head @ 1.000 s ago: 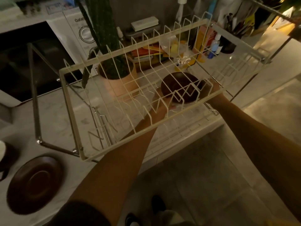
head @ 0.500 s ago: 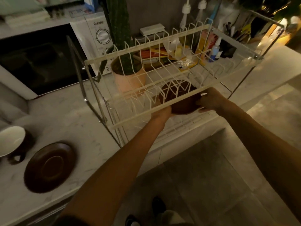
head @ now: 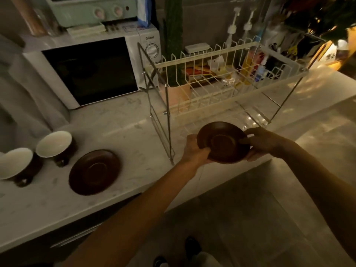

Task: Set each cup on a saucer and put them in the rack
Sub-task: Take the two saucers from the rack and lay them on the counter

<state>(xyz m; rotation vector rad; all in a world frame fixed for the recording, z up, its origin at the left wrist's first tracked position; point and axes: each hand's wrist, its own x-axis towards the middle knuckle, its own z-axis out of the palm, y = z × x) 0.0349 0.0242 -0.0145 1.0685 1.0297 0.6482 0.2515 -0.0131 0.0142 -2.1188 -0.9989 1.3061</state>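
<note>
Both hands hold a dark brown saucer (head: 221,143) in front of the white wire rack (head: 212,89), just above the counter's front edge. My left hand (head: 196,151) grips its left rim and my right hand (head: 264,141) grips its right rim. A second brown saucer (head: 94,171) lies flat on the marble counter (head: 125,128) to the left. Further left stand two brown cups with cream insides, one nearer the saucer (head: 54,145) and one at the frame's left edge (head: 14,164).
A white microwave (head: 92,68) stands at the back left with a green toaster oven (head: 90,8) on top. A cactus in a pink pot (head: 176,89) stands behind the rack's left end. Bottles and clutter (head: 250,66) fill the back right. Floor lies below.
The saucer has come out from under the rack's upper tier toward me, still in both hands. The view has shifted right and back, bringing both cups and the second saucer into sight.
</note>
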